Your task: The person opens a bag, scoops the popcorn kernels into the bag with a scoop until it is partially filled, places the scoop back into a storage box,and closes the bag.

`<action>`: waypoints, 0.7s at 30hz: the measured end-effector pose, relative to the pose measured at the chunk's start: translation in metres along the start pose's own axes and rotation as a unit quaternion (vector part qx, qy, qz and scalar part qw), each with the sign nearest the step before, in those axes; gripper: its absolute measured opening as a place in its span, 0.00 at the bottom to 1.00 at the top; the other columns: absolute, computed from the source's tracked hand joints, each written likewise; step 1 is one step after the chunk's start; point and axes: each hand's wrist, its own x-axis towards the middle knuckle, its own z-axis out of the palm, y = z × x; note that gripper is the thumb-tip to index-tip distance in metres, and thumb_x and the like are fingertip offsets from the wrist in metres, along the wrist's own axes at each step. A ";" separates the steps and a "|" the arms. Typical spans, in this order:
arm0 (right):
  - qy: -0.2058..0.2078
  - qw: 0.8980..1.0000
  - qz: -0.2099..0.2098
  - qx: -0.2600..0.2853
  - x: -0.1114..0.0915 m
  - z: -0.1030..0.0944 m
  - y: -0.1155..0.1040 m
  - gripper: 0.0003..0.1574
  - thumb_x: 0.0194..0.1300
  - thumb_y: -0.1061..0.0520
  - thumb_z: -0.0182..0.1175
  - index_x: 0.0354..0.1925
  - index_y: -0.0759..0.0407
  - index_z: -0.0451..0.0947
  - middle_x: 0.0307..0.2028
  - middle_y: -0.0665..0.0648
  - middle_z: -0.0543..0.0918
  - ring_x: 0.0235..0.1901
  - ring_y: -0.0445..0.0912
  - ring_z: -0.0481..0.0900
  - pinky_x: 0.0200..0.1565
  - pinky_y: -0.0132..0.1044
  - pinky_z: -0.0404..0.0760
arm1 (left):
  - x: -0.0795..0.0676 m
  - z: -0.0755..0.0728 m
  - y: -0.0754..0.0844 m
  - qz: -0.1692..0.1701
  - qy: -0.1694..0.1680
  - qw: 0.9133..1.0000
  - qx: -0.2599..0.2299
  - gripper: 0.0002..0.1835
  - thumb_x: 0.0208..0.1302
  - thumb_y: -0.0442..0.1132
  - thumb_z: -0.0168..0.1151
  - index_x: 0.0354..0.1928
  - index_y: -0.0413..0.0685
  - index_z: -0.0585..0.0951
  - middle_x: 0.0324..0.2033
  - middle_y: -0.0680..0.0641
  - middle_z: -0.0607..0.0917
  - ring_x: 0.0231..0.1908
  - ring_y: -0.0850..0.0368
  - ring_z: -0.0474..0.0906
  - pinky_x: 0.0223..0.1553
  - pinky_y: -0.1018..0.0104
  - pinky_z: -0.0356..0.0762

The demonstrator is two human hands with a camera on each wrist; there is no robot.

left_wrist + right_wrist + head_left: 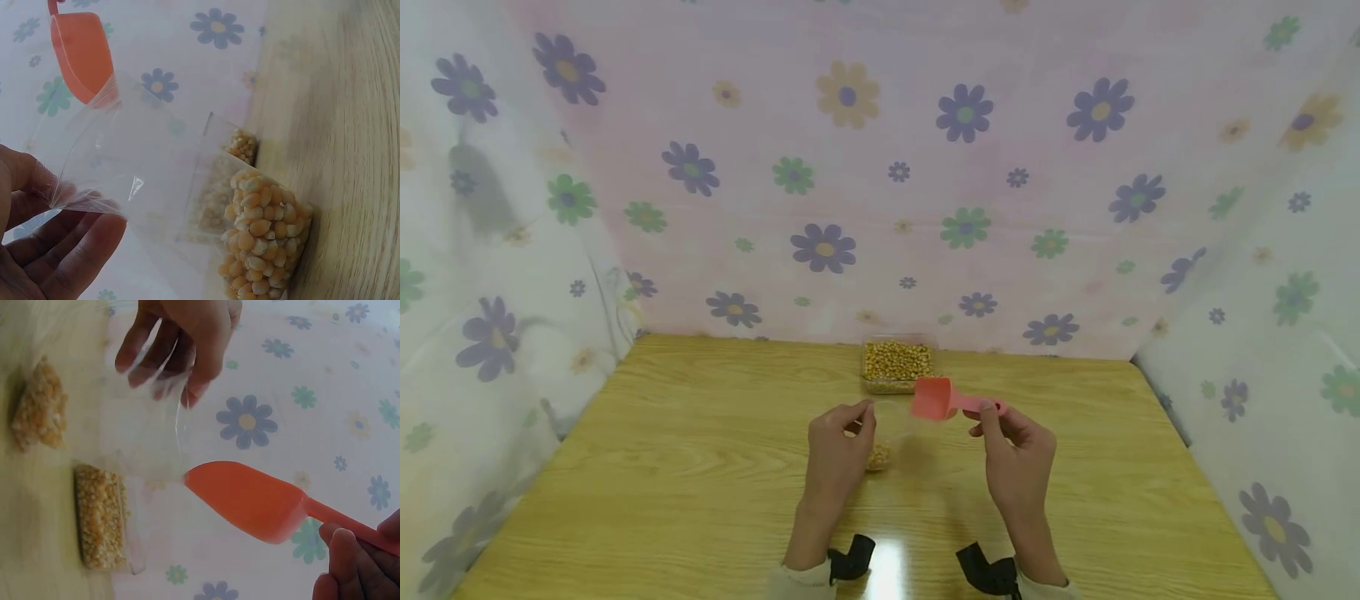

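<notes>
My left hand [841,446] pinches the upper edge of a clear plastic bag [156,162]. Corn kernels [262,231] fill the bag's bottom, which sits at the wooden table. In my right hand [1018,454] is the handle of a pink-orange scoop [250,500], its tip right at the bag's mouth in both wrist views. No kernels show in the scoop from the head view. Behind the bag stands a clear rectangular container [891,387] full of corn kernels.
The wooden table [700,450] reaches back to a flowered cloth [880,192] that hangs behind and along both sides. A black wrist mount [852,558] is on the left wrist, and another [987,571] on the right.
</notes>
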 end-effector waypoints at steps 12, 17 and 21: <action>-0.006 1.000 0.003 -0.009 0.042 0.008 0.022 0.15 0.74 0.62 0.59 0.34 0.69 0.89 0.25 0.46 0.88 0.22 0.35 0.81 0.12 0.30 0.54 | 0.001 -0.001 -0.003 0.013 -0.001 1.000 0.000 0.08 0.71 0.32 0.63 0.44 0.37 0.90 0.29 0.46 0.88 0.27 0.56 0.84 0.31 0.68 0.84; -0.015 1.000 -0.006 0.017 0.055 0.021 0.028 0.15 0.74 0.67 0.56 0.35 0.78 0.85 0.31 0.73 0.87 0.23 0.30 0.80 0.17 0.26 0.65 | 0.001 -0.001 -0.003 0.008 -0.003 1.000 -0.005 0.09 0.71 0.32 0.63 0.44 0.36 0.90 0.29 0.46 0.88 0.28 0.56 0.84 0.30 0.69 0.84; -0.016 0.999 -0.015 0.025 0.061 0.032 0.041 0.15 0.73 0.69 0.56 0.34 0.82 0.83 0.32 0.78 0.85 0.23 0.29 0.79 0.21 0.23 0.70 | 0.001 -0.001 -0.003 0.007 -0.004 1.000 -0.005 0.08 0.70 0.31 0.64 0.44 0.36 0.90 0.30 0.46 0.88 0.28 0.56 0.84 0.29 0.69 0.83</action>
